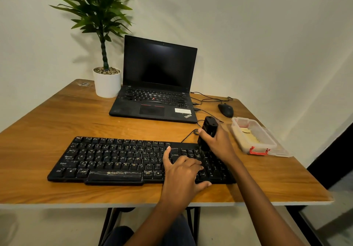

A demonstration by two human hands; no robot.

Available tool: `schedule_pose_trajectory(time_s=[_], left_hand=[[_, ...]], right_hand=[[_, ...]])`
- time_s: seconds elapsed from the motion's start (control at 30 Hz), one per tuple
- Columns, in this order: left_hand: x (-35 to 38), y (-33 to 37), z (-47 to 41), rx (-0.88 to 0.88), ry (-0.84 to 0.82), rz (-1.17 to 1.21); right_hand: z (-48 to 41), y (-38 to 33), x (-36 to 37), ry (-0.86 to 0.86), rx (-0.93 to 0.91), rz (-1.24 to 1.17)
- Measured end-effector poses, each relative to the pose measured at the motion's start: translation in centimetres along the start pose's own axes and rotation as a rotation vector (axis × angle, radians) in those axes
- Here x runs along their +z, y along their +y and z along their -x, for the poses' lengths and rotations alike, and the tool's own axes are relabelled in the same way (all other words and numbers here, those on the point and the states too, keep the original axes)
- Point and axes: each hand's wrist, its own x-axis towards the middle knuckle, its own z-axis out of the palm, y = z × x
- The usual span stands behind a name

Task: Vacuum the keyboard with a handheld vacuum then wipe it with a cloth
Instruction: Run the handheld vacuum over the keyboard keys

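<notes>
Black plastic keyboard (114,161) with smudgy keys sits flat near the front edge of a wood-grain table (57,115). The right hand (219,142) is wrapped around a boxy black handheld vacuum (209,131), holding it nearly upright, bottom end down on the keyboard's far right corner. The left hand (181,173) lies flat on the keys just beside it, fingers spread, thumb at the front edge.

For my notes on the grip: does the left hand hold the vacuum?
No, the right hand grips the vacuum; the left hand rests on the keyboard.
</notes>
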Motion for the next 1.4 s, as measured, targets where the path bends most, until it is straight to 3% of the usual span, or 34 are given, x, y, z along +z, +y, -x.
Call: schedule_pose_trajectory(time_s=[0.13,0.33,0.57,0.8,1.17,1.4], left_hand=[[0.0,0.0,0.0,-0.004,0.003,0.008],[-0.1,-0.1,0.0,-0.005,-0.011,0.012],[0.0,-0.1,0.0,-0.002,-0.015,-0.012],[-0.2,-0.1,0.3,0.035,-0.020,-0.059],[-0.7,-0.4,0.6,-0.004,-0.009,-0.143],[-1.9,-2.8,0.5,0.016,-0.021,-0.156]], right_hand=[[0.8,0.1,-1.0,-0.064,0.036,-0.062],[-0.8,0.1,-0.1,0.009,0.013,0.063],[0.4,1.5,-1.2,-0.032,0.106,-0.132],[-0.3,0.0,0.3,0.068,-0.001,0.062],[7.4,-0.8,-2.4,-0.009,0.072,-0.078],[2.9,-0.4,-1.1,0.022,0.057,-0.008]])
